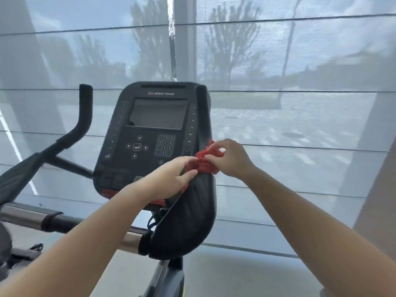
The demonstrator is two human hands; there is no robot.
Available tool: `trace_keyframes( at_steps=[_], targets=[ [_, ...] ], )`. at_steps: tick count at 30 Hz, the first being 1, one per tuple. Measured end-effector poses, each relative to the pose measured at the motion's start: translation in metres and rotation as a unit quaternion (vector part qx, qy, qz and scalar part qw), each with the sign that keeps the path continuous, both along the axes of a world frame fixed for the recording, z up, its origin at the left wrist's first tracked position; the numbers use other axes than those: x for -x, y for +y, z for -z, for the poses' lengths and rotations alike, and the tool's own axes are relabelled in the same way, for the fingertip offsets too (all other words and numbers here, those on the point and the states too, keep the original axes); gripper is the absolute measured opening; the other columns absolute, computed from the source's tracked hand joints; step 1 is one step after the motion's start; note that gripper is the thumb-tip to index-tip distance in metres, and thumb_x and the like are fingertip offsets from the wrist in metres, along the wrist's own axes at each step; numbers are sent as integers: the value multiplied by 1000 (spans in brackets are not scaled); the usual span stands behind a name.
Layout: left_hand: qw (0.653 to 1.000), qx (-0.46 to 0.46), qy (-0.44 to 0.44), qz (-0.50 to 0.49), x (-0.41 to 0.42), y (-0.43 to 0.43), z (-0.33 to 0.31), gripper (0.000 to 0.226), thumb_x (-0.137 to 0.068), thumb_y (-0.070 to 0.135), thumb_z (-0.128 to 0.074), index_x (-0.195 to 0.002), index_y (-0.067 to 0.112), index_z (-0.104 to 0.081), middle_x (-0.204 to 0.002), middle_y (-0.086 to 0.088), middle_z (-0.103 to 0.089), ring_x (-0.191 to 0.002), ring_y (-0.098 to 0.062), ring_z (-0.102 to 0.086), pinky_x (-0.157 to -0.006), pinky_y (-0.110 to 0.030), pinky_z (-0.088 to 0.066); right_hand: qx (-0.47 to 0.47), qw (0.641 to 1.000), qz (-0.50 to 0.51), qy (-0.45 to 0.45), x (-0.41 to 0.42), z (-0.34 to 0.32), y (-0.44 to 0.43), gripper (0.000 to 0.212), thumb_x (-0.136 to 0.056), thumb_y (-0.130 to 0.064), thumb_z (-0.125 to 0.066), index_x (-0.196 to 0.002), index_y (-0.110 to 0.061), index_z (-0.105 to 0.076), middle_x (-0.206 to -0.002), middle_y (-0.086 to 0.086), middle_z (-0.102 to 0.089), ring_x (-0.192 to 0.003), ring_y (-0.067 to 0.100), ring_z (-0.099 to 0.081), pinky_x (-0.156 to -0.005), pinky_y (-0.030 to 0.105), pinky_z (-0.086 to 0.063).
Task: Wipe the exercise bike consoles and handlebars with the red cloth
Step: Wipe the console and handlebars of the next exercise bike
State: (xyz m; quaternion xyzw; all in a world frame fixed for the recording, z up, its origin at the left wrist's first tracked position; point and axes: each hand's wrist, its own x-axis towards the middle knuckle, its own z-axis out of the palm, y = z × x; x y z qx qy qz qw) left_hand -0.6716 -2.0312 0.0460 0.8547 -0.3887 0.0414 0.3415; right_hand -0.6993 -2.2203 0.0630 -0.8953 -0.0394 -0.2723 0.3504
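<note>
The bike's black console (154, 133) faces me at the centre, screen dark, keypad below it. A red cloth (203, 161) is bunched around the right handlebar (188, 217), just above its padded elbow rest. My left hand (171, 179) grips the cloth from the left, fingers curled over it. From the right, my right hand (229, 157) pinches the cloth's upper folds with its fingertips. The right handlebar's upright grip (202, 116) rises beside the console. The left handlebar (82, 116) stands free at the left.
A mesh roller blind (300, 103) covers the window right behind the bike. The bike's chrome crossbar (27, 217) runs along the lower left, and the frame post (167, 275) drops below. A wall edge (381, 189) stands at the right.
</note>
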Motion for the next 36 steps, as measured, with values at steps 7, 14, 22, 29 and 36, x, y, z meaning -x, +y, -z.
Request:
trace_keyframes(
  at_steps=[7, 14, 22, 29, 36],
  targets=[
    [998, -34, -42, -43, 30, 36, 0, 39, -94, 33, -48, -132, 25, -46, -132, 8, -50, -118, -1, -43, -96, -18, -31, -39, 998, 39, -36, 45, -25, 11, 5, -78, -26, -69, -79, -31, -67, -84, -13, -68, -73, 0, -58, -67, 8, -39],
    [989, -25, -81, -121, 51, 80, 18, 32, -94, 34, -46, -121, 20, -57, -121, 5, -59, -111, -10, -54, -96, -28, -40, 40, 996, 60, 54, 67, -1, 51, 18, -88, -33, -53, -98, -26, -66, -102, 1, -67, -88, 20, -60, -80, 27, -45],
    [981, -26, -89, -172, 30, 98, 42, 28, -95, 36, -39, -102, 23, -63, -105, 6, -62, -99, -13, -57, -86, -35, -46, 73, 992, 93, 34, 71, 33, 70, 24, -85, -32, -56, -106, -38, -66, -111, -10, -62, -103, 16, -54, -78, 22, -35],
    [990, -37, -95, -100, -24, 72, 18, 29, -95, 39, -38, -104, 24, -62, -104, 6, -61, -99, -15, -56, -88, -35, -45, -20, 990, 139, 20, 57, 19, 70, 21, -82, -27, -55, -91, -40, -70, -88, -15, -68, -89, 9, -58, -77, 25, -44],
    [990, -58, -124, -42, -73, 44, -4, 29, -95, 41, -37, -105, 26, -60, -103, 7, -60, -98, -15, -55, -87, -36, -46, -78, 968, 226, -77, 21, -16, 61, 22, -83, -19, -54, -78, -38, -63, -78, -24, -61, -79, 1, -56, -67, 4, -36]
  ],
)
